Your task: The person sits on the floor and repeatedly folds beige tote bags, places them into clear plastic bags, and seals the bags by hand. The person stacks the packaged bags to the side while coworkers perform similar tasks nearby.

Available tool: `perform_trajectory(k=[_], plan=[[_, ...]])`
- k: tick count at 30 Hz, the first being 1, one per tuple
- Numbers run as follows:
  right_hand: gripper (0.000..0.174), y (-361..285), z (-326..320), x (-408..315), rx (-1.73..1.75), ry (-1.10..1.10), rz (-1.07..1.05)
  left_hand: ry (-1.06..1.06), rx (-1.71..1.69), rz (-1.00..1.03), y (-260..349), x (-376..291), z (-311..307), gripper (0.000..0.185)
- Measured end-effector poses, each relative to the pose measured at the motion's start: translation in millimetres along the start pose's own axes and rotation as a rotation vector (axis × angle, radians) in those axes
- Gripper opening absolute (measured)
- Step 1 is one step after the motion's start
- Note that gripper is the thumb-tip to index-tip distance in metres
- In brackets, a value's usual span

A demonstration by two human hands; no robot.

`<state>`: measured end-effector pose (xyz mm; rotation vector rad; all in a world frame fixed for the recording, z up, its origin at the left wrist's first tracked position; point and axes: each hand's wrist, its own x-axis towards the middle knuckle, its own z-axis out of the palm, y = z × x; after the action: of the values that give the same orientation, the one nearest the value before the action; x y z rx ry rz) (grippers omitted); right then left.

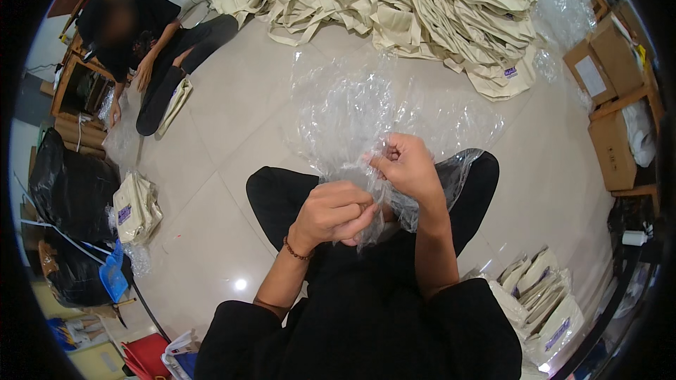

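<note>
Clear plastic film (346, 111), crumpled and gathered, lies over my crossed legs and spreads onto the floor in front of me. My left hand (338, 210), with a bead bracelet at the wrist, grips a bunched part of it. A little higher and to the right, my right hand (405, 164) pinches the same gathered plastic between thumb and fingers. Beyond the film is a large heap of cream fabric bags (449, 16) with purple print. Whether the film is one piece or several cannot be told.
A person (153, 58) sits on the floor at upper left. Plastic-wrapped bags form a stack (137, 211) at left and a pile (544, 301) at lower right. Cardboard boxes (607, 63) stand at right. At left are black plastic sacks (74, 190) and a blue dustpan (113, 274).
</note>
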<state>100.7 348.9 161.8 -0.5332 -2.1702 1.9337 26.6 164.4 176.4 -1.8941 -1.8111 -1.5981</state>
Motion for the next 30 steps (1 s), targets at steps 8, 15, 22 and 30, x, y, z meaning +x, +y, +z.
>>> perform_trajectory(k=[8, 15, 22, 30], plan=[[0.022, 8, -3, 3, 0.125, 0.007, 0.038, 0.225, 0.005, -0.296, 4, -13, 11, 0.027], [0.027, 12, 7, 3, 0.221, 0.052, -0.001, 0.563, 0.094, -0.488, 4, -23, 35, 0.037], [0.032, 5, 25, 2, 0.138, 0.406, -0.228, 0.619, 0.000, -0.540, 0, -25, 32, 0.041], [0.035, 8, 16, 2, -0.510, 0.639, -0.733, 0.578, 0.013, -0.576, -5, -27, 34, 0.038]])
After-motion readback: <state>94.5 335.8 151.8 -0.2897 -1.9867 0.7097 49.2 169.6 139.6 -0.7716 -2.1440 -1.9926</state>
